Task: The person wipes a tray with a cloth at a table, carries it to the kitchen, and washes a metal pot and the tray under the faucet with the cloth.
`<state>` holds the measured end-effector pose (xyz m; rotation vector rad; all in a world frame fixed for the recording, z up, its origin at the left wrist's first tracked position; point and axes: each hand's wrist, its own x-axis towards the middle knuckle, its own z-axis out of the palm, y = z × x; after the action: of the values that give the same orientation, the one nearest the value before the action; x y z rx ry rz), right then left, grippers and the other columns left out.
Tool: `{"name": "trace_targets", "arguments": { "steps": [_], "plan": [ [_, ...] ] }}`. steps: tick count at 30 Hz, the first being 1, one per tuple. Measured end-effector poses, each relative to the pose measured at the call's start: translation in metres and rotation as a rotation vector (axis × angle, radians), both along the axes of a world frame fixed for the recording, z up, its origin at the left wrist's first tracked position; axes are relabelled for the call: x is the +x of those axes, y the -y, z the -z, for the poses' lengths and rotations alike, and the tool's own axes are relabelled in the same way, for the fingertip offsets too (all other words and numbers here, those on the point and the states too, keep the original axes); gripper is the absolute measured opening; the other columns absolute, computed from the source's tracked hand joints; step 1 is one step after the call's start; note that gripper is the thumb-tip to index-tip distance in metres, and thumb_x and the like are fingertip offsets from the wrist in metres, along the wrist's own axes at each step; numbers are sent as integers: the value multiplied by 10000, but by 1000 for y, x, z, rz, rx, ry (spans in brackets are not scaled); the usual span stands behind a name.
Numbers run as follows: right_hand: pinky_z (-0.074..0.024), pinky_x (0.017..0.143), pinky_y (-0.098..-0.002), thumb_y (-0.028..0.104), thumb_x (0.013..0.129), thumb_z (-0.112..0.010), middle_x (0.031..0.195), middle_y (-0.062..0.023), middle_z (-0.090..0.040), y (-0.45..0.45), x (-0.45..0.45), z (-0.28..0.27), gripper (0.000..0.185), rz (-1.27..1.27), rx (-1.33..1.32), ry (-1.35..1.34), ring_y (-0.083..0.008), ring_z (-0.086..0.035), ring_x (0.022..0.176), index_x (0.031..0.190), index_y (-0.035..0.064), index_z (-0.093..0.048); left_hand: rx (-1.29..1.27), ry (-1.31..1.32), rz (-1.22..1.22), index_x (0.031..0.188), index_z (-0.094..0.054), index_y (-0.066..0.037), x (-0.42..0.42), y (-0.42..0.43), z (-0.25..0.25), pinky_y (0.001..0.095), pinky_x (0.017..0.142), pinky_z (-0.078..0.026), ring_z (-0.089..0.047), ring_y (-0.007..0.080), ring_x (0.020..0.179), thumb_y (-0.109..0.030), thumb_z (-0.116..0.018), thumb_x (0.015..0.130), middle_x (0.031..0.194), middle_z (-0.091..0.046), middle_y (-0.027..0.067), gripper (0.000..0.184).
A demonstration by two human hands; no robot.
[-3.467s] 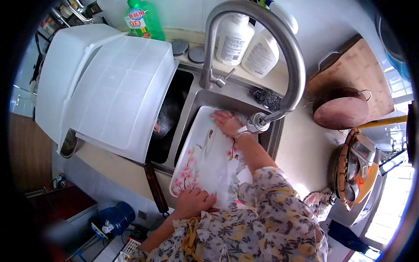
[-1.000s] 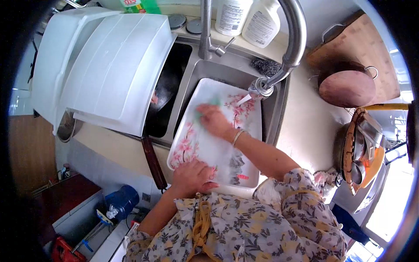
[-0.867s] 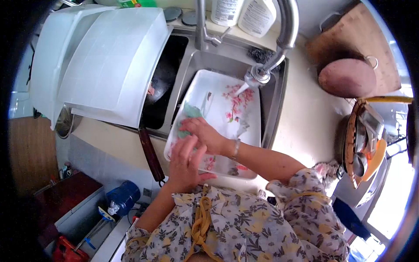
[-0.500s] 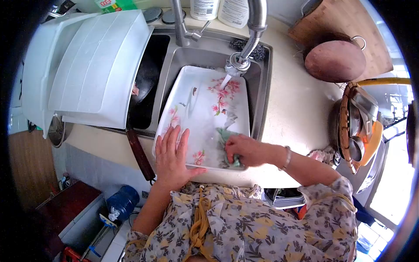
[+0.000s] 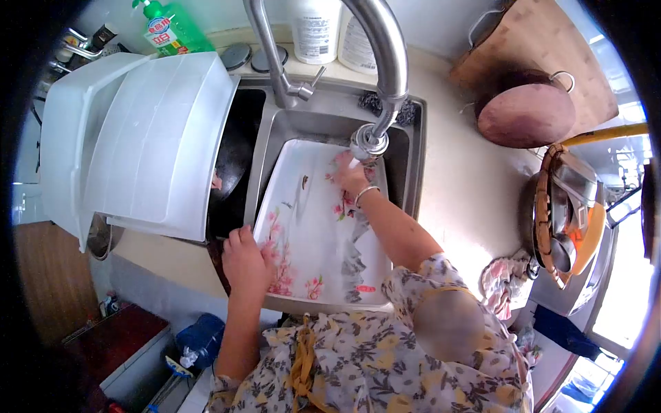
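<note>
A white rectangular tray [image 5: 310, 220] with pink blossom and dark leaf patterns lies tilted in the steel sink basin. My left hand [image 5: 246, 261] is at the tray's left edge with its fingers bent, the thumb on the tray side; it appears to grip the rim. Under the faucet [image 5: 370, 141], my right hand [image 5: 351, 175] presses on the tray's far right part, over the blossoms. Its fingers are closed and partly hidden. The green cloth it held a moment ago is not visible anywhere else on the tray and seems covered by the hand.
To the left, large white plastic bins [image 5: 155, 141] stand over a second basin with a dark pan [image 5: 234, 162]. Green detergent [image 5: 172, 31] and white bottles [image 5: 315, 31] line the back. A wooden board [image 5: 551, 62], round brown lid [image 5: 527, 115] and utensil basket [image 5: 547, 206] are right.
My right hand has slid from the tray's near right corner to its far end under the faucet. My left hand has shifted from lying spread on the tray to its left edge.
</note>
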<state>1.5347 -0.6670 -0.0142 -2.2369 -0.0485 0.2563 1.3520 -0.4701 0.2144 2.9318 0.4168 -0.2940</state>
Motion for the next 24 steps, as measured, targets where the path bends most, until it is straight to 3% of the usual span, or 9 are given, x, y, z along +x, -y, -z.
{"name": "trace_targets", "arguments": {
  "steps": [2, 6, 9, 12, 14, 16, 17, 20, 24],
  "plan": [
    [-329, 993, -439, 68, 713, -509, 1142, -170, -562, -17, -17, -20, 346, -483, -280, 168, -343, -491, 1105, 1053, 54, -574, -181, -167, -134, 1180, -483, 25, 2, -19, 13, 451, 820, -462, -563, 384, 998, -122, -630, 748, 1095, -559, 207, 479],
    [-350, 979, -391, -56, 665, -482, 1124, -128, -568, -32, -85, -102, 355, -701, 101, 178, -299, -485, 1119, 982, 42, -606, -184, -84, 83, 1108, -537, 39, 3, -41, 31, 452, 775, -480, -605, 390, 905, -105, -609, 751, 966, -609, 225, 392],
    [-381, 953, -389, -60, 695, -478, 1110, -130, -570, -14, -103, -130, 343, -767, 170, 111, -301, -506, 1083, 996, 45, -606, -304, -165, 155, 1034, -577, 51, 15, -45, 21, 440, 776, -479, -607, 396, 876, -66, -578, 743, 906, -623, 245, 313],
    [-415, 926, -387, -38, 722, -493, 1082, -139, -580, 14, -103, -160, 319, -561, 121, 1, -315, -519, 1058, 1003, 51, -613, -529, -144, 69, 1013, -584, 63, 16, -45, -3, 398, 744, -487, -628, 357, 808, -28, -543, 740, 859, -634, 231, 291],
    [-450, 881, -355, -31, 751, -487, 1004, -152, -599, 28, -103, -151, 307, -510, 138, 189, -301, -559, 971, 1019, 42, -619, -774, -63, -13, 1038, -575, 67, 23, -43, -22, 347, 711, -486, -631, 269, 775, -15, -524, 747, 860, -642, 188, 307],
    [-459, 842, -311, -27, 775, -480, 914, -136, -603, 37, -101, -161, 299, -243, 297, -118, -246, -576, 870, 1031, 30, -623, -924, -78, -98, 1071, -566, 83, 35, -35, -51, 298, 696, -487, -615, 193, 779, -18, -533, 749, 892, -641, 142, 340],
    [-469, 789, -279, -29, 802, -467, 868, -99, -597, 41, -104, -156, 323, -158, 415, -160, -180, -564, 808, 1086, 39, -606, -940, -75, -125, 1075, -565, 86, 41, -32, -65, 292, 701, -489, -618, 189, 785, -19, -545, 738, 894, -642, 141, 354],
    [-486, 736, -263, -53, 809, -440, 888, -68, -588, 47, -111, -156, 366, 68, 745, -473, -146, -563, 809, 1123, 63, -589, -937, -82, -129, 1078, -561, 96, 55, -10, -136, 283, 708, -498, -627, 177, 782, -30, -577, 715, 911, -645, 141, 385],
    [-505, 647, -276, -55, 847, -434, 927, -67, -584, 49, -119, -161, 352, 188, 977, -579, -141, -581, 759, 1151, 55, -574, -740, 2, -32, 1081, -575, 106, 62, 3, -203, 256, 671, -496, -631, 156, 749, -33, -588, 722, 886, -651, 136, 385]
  ]
}}
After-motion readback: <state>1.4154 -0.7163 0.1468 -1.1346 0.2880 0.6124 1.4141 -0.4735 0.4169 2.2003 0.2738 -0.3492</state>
